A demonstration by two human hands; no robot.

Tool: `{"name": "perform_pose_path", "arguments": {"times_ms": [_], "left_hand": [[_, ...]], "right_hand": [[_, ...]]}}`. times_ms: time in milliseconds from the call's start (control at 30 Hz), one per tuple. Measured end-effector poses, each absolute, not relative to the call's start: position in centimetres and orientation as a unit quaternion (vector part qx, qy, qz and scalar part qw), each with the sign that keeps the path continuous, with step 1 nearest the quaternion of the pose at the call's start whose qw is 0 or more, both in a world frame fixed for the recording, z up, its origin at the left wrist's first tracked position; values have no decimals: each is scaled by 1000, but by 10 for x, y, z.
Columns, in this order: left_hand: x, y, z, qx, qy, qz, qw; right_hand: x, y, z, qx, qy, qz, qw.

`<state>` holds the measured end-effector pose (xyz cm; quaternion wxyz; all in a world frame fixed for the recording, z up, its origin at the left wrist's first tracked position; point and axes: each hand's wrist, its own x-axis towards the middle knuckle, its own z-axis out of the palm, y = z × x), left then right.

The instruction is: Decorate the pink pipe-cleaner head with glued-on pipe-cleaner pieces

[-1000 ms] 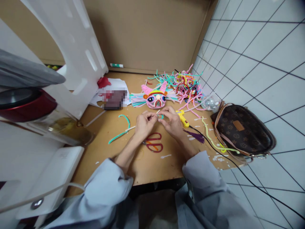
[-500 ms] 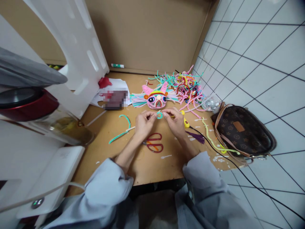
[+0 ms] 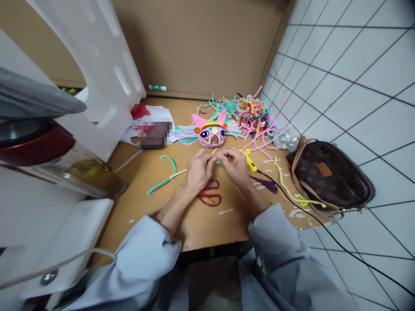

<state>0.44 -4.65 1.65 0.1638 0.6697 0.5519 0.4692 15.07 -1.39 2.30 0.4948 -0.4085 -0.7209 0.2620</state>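
Between my fingertips is a small turquoise pipe cleaner [image 3: 218, 162], mostly covered by the fingers. My left hand [image 3: 200, 169] pinches it from one side, and my right hand [image 3: 234, 163] pinches it from the other, the two hands nearly touching. Just beyond them sits a pink animal figure [image 3: 211, 134] with pointed ears, big blue eyes and a yellow and red headband. Red-handled scissors [image 3: 210, 199] lie below my hands, partly hidden by the left one. A yellow glue gun [image 3: 249, 160] rests beside my right hand.
A heap of colourful pipe cleaners [image 3: 251, 114] lies at the back right. A brown handbag [image 3: 333, 175] stands by the tiled wall. Turquoise pipe cleaner pieces [image 3: 158, 185] lie left of my hands. A purple tassel [image 3: 265, 184] and a black cord [image 3: 311, 219] are on the right. A glass kettle [image 3: 84, 168] stands left.
My hands have come closer together, the right one shifting left. The turquoise ring that showed between the fingertips is now mostly covered.
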Motion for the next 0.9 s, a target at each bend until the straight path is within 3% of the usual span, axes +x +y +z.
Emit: {"name": "perform_pose_path", "arguments": {"times_ms": [267, 567, 900], "left_hand": [[5, -50, 23, 670, 553, 464, 175], [5, -47, 24, 593, 570, 501, 267], [1, -44, 22, 627, 568, 485, 221]], "right_hand": [[149, -14, 20, -410, -719, 277, 488], [147, -13, 19, -411, -654, 382, 507], [148, -10, 18, -441, -635, 403, 489]]}}
